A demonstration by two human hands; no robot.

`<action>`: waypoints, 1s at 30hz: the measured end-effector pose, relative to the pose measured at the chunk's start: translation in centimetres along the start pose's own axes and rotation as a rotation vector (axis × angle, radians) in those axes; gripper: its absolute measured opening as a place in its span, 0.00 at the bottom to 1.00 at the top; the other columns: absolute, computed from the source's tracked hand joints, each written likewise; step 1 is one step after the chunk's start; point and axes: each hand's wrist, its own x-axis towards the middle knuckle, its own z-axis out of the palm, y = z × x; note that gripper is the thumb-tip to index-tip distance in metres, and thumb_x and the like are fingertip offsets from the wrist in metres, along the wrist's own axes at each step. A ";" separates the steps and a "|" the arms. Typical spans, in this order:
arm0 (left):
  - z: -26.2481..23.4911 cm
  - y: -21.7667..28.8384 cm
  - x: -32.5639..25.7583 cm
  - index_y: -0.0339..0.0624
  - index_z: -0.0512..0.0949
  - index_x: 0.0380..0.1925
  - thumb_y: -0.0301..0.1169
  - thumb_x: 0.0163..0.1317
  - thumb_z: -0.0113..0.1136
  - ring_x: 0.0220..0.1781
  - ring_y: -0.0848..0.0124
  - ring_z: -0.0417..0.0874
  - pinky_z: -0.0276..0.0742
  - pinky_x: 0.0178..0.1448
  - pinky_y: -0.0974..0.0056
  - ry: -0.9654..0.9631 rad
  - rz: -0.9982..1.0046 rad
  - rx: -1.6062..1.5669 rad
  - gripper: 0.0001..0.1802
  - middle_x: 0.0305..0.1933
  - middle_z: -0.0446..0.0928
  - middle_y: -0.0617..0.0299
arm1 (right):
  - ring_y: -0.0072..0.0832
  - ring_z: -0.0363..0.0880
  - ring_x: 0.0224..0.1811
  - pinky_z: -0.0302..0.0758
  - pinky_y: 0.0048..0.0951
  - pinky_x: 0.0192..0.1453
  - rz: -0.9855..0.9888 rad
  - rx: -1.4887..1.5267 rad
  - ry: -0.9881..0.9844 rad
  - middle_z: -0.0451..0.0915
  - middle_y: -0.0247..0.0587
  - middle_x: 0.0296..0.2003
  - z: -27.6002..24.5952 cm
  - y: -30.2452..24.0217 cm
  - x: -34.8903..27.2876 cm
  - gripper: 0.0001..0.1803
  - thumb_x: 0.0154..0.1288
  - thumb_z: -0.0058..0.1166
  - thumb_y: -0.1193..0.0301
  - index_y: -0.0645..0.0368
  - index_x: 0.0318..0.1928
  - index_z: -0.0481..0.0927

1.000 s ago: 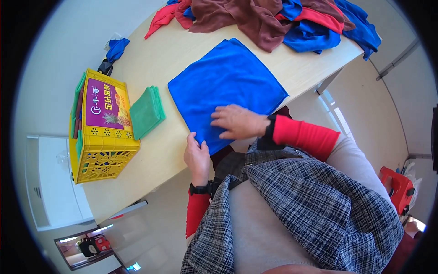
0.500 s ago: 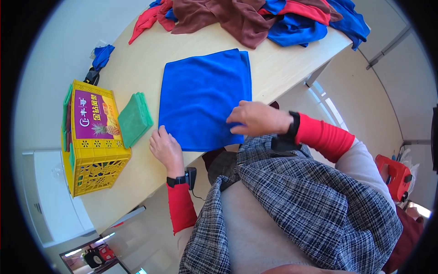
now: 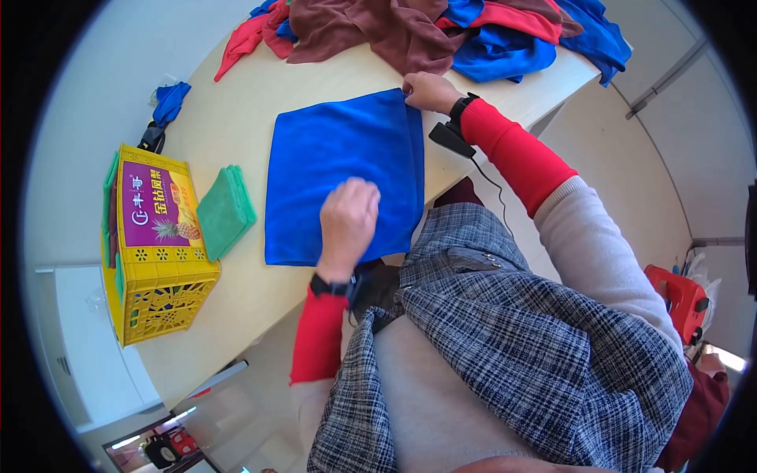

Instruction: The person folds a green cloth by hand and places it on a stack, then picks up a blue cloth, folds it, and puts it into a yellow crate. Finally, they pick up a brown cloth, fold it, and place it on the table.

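Observation:
A blue cloth (image 3: 315,169), folded into a rough square, lies on the pale wooden table in front of me. My right hand (image 3: 432,93) is at its far right corner, with thumb and fingers pinched on the edge there. Over the cloth's lower middle is my left hand (image 3: 349,219), blurred by motion; its fingers look bent, but whether they hold anything is unclear. A small folded green cloth (image 3: 226,211) lies left of the blue one, against a yellow crate.
The yellow plastic crate (image 3: 169,272) holds folded cloths at the table's left. Brown, red and blue cloths (image 3: 347,31) are heaped along the far edge. A blue cloth bundle (image 3: 170,102) hangs at the far left. A red object (image 3: 676,303) stands off to the right.
My right hand has gone from the cloth's near right side up to its far right corner. The left hand has left the near left corner and moved right over the cloth.

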 end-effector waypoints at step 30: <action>8.5 -9.7 15.6 0.39 0.82 0.36 0.24 0.60 0.64 0.32 0.63 0.81 0.79 0.42 0.63 -0.095 -0.344 -0.396 0.05 0.32 0.81 0.55 | 0.18 0.78 0.31 0.74 0.21 0.32 0.101 0.769 -0.065 0.78 0.30 0.33 -1.8 -0.4 0.3 0.13 0.62 0.62 0.76 0.60 0.47 0.80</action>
